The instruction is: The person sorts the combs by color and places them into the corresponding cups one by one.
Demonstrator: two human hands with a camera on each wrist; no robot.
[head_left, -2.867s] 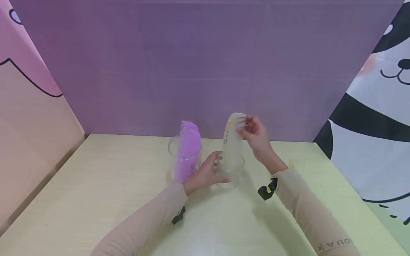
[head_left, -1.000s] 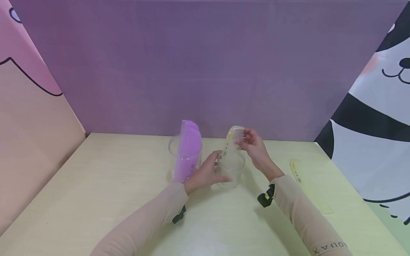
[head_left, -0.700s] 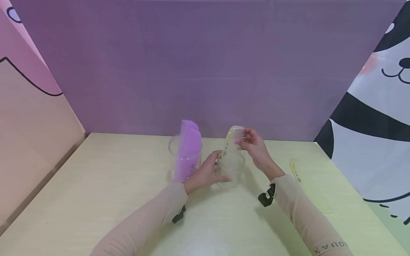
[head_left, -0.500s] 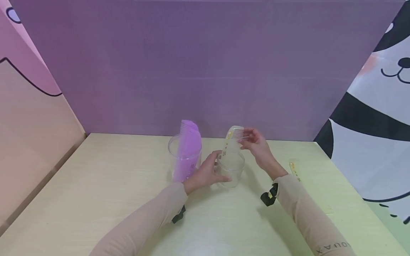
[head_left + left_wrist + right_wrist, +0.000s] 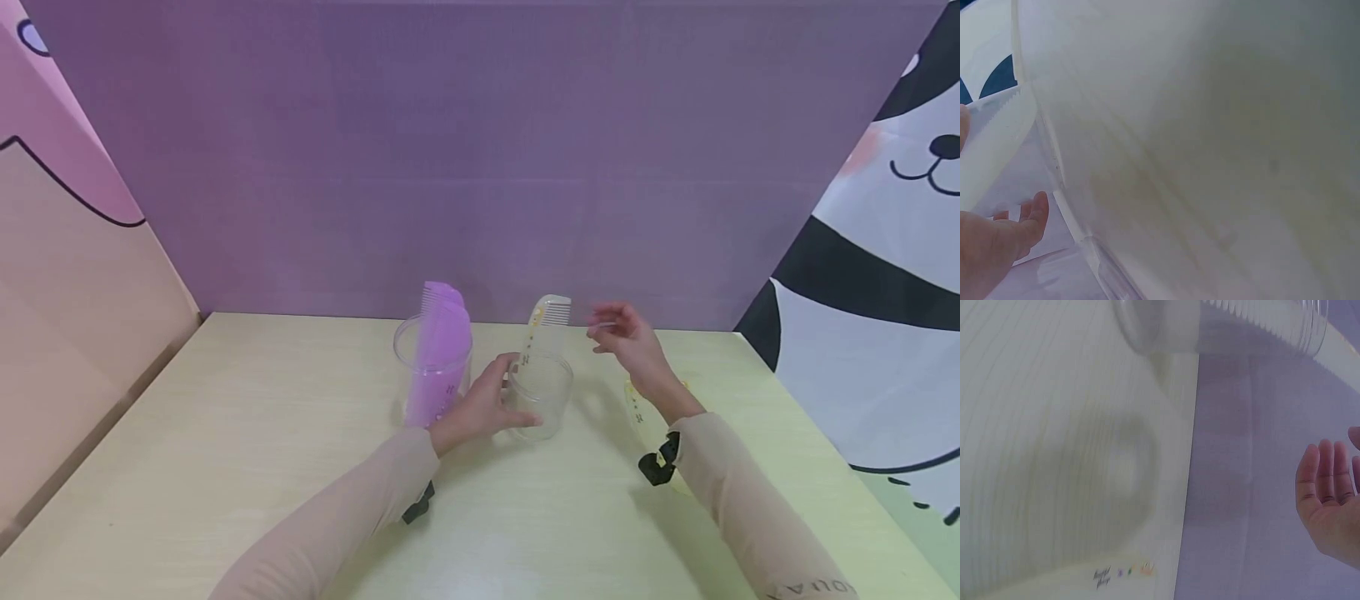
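Note:
My left hand grips a clear plastic cup standing on the table, thumb across its front and fingers behind. A pale translucent comb with a yellow pattern leans upright in that cup, teeth to the right. My right hand is off to the right of the comb, touching nothing, its fingers loosely bent. In the right wrist view the right hand shows relaxed fingers against the purple backdrop, with the cup above. Left of my left hand, a purple comb stands in another clear cup.
Under my right forearm lies a pale yellow comb, partly covered by the sleeve; a yellow bit of something shows just past the wrist. The light wooden table meets a purple backdrop behind the cups.
My right hand has lowered the pale comb into the cup, let go of it, and drawn back to the right. The left hand stays on the cup.

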